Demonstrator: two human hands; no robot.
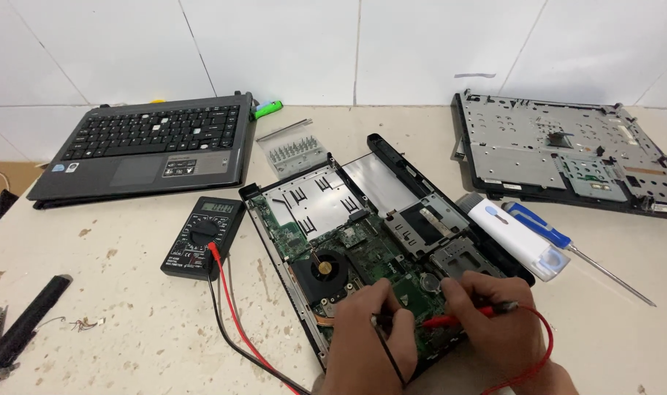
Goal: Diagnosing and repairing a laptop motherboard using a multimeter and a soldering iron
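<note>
The left hand (pixel 370 333) pinched a black probe (pixel 389 344) and the right hand (pixel 487 322) gripped a red probe (pixel 457 319), both tips pressed onto the green motherboard (pixel 370 256) of the opened laptop base (pixel 392 175) at six o'clock. The multimeter (pixel 202 238) lay at nine o'clock of the board, a keyboard panel (pixel 150 143) at ten o'clock, and a blue screwdriver (pixel 560 245) at three o'clock.

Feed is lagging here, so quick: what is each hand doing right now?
Left hand: closed on the black probe, tip at the green circuit board.
Right hand: closed on the red probe, on the same board.
</note>
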